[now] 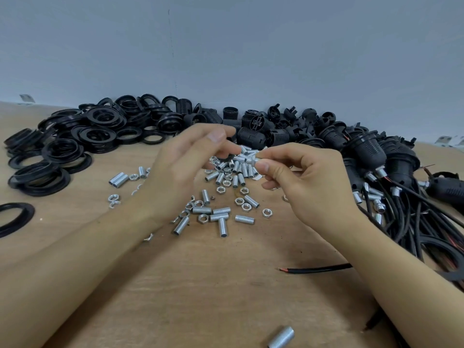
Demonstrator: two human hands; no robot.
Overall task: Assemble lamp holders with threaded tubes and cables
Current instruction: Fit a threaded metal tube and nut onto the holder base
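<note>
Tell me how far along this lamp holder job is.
Done: a bundle of cabled holders with tubes fitted lies at the right. In hand: the right hand pinches a threaded tube while the left hand meets its other end. Left: loose tubes and nuts, bare holders and a ring pile.

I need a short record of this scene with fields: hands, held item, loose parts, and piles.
left hand: raised over the table, fingers near the tube
right hand: pinches a threaded tube
loose parts: tubes and nuts scattered at centre
left pile: black rings
right pile: lamp holders with cables
surface: wooden table
</note>
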